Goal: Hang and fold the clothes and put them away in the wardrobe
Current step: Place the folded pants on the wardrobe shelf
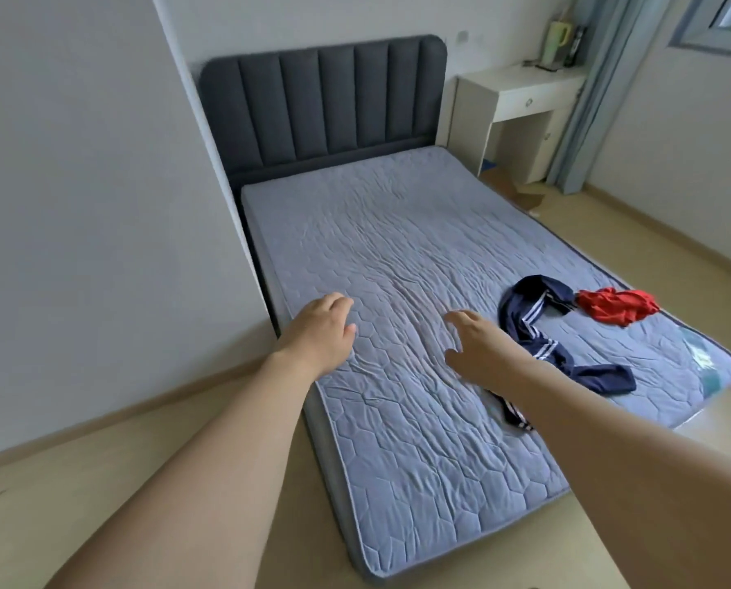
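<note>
Both hands empty, fingers relaxed: left hand, right hand over bed. Navy garment and red garment lie crumpled on bed. Step: reaching. Next: grasp navy garment, spread for folding.

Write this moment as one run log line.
left hand: open, empty | right hand: open, empty | navy garment, red garment: on mattress

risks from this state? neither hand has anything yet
1. The navy striped garment lies twisted and partly under the right forearm; grabbing one end may drag it into a worse tangle.
2. The red garment sits near the mattress edge and could slide off.
</note>
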Motion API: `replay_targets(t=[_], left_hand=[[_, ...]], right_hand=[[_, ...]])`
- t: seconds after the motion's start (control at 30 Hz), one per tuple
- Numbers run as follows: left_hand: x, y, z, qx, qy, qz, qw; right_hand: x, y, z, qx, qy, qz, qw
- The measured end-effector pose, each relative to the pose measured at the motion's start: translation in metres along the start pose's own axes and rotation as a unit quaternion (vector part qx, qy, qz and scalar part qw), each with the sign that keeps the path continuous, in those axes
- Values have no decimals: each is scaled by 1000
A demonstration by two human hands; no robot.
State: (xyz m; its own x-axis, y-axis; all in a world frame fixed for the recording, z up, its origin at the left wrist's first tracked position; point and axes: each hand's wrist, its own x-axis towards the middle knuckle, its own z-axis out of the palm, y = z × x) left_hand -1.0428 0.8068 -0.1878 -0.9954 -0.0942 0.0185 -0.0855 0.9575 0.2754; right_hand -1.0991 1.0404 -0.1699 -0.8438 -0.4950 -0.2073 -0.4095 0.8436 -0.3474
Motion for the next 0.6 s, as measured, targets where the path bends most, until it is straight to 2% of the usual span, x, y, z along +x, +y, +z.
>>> replay_targets(t=[0.17, 0.37, 0.6], left_hand=[[53, 67, 55, -25, -3, -68, 997], [90, 133, 103, -45, -47, -141, 988], [179, 197, 189, -46, -96, -139, 985]], right_hand=[[29, 124, -29, -15, -34, -3, 999], [59, 235, -56, -16, -94, 16, 995], [116, 364, -28, -43, -157, 69, 984]])
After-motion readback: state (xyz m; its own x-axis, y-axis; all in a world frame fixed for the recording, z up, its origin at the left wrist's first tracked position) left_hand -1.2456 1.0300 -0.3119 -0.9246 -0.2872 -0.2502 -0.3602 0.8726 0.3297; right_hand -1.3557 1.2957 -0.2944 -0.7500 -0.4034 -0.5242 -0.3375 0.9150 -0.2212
